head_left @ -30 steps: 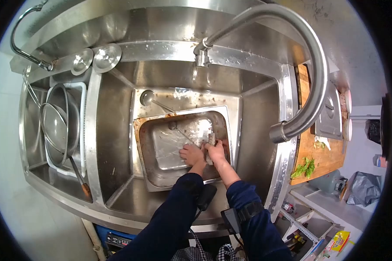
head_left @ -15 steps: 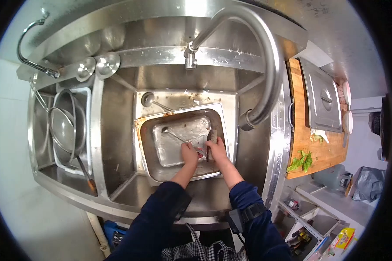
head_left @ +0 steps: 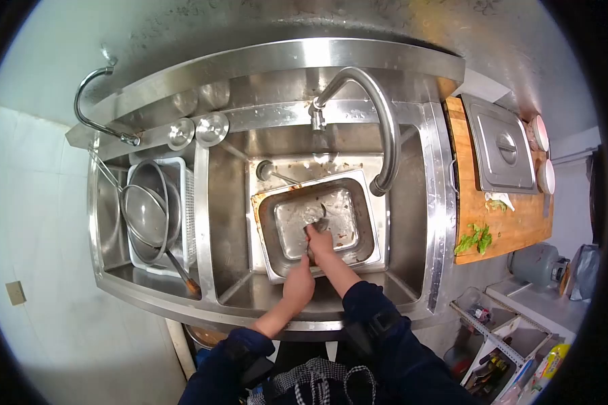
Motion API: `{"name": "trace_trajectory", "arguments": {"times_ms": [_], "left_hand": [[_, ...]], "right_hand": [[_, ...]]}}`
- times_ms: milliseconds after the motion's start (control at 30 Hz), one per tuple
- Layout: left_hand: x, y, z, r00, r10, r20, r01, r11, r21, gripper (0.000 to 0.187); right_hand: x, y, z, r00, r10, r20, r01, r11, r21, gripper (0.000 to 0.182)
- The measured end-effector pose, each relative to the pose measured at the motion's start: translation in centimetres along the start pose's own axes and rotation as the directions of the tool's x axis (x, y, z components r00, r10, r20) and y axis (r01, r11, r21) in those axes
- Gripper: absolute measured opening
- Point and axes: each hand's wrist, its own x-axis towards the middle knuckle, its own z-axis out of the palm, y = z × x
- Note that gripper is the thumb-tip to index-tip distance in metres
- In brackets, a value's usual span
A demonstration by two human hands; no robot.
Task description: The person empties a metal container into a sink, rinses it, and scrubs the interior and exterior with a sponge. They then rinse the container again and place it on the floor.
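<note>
A greasy metal tray (head_left: 358, 253) is set in the middle of the sink (head_left: 412, 202), under the tap (head_left: 378, 121). Its near rim is gripped by the left hand (head_left: 297, 285), fingers clamped on the edge. The right hand (head_left: 319, 241) is pressed inside the tray, fingers closed on something that cannot be made out

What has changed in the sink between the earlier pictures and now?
The left hand has drawn back from inside the steel pan to its near rim. The right hand stays inside, now nearer the middle, by the ladle. The pan and the tap stay put.
</note>
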Motion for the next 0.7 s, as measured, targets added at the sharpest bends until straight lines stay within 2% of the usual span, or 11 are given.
{"name": "trace_trajectory", "arguments": {"times_ms": [100, 200, 300, 333, 367, 400, 433, 500, 633, 667, 700], "left_hand": [[-1.5, -1.5, -0.3, 0.994, 0.113, 0.002, -0.113, 0.991, -0.071, 0.018], [-1.6, -2.4, -1.0, 0.985, 0.163, -0.052, -0.169, 0.974, -0.150, 0.017], [-1.0, -4.2, -2.7, 0.993, 0.069, 0.096, -0.035, 0.947, -0.318, 0.013], [-0.4, -5.1, -3.0, 0.988, 0.153, -0.035, -0.156, 0.942, -0.296, 0.013], [-0.1, -5.8, -3.5, 0.957, 0.237, -0.164, -0.274, 0.926, -0.260, 0.013], [0.2, -6.3, -4.4, 0.999, -0.007, 0.048, 0.027, 0.899, -0.438, 0.015], [0.1, -5.9, -5.8, 0.999, -0.003, 0.049, 0.024, 0.901, -0.433, 0.015], [-0.7, -3.8, -8.5, 0.857, -0.076, 0.510, 0.408, 0.704, -0.580, 0.016], [-1.5, -2.8, -8.4, 0.833, -0.057, 0.551, 0.351, 0.824, -0.445, 0.021], [-1.3, -3.4, -8.4, 0.831, -0.063, 0.553, 0.354, 0.827, -0.438, 0.021], [-0.8, -4.2, -8.3, 0.881, 0.064, 0.469, 0.119, 0.930, -0.349, 0.018]], "right_hand": [[1.0, -1.4, -0.4, 0.998, 0.055, -0.006, -0.052, 0.975, 0.215, 0.029], [0.6, -1.5, -0.2, 0.998, 0.054, 0.030, -0.060, 0.971, 0.233, 0.029], [1.4, 0.3, -0.6, 0.994, -0.047, 0.094, 0.030, 0.985, 0.173, 0.032], [4.0, 2.8, -1.3, 0.962, -0.267, 0.063, 0.273, 0.954, -0.124, 0.035], [5.5, 4.2, -2.0, 0.876, -0.473, 0.098, 0.468, 0.782, -0.411, 0.038], [2.2, 0.0, -3.4, 0.938, -0.265, 0.224, 0.319, 0.912, -0.257, 0.042], [2.9, -0.1, -4.6, 0.942, -0.163, 0.292, 0.184, 0.982, -0.046, 0.042], [1.4, -2.4, -5.4, 0.949, -0.149, 0.276, 0.129, 0.988, 0.090, 0.039], [-0.2, -5.4, -4.4, 0.925, -0.183, 0.333, 0.192, 0.981, 0.007, 0.033], [0.2, -5.6, -4.7, 0.862, -0.235, 0.448, 0.303, 0.949, -0.085, 0.031], [0.7, -5.1, -4.8, 0.783, -0.263, 0.564, 0.416, 0.895, -0.160, 0.029]]}}
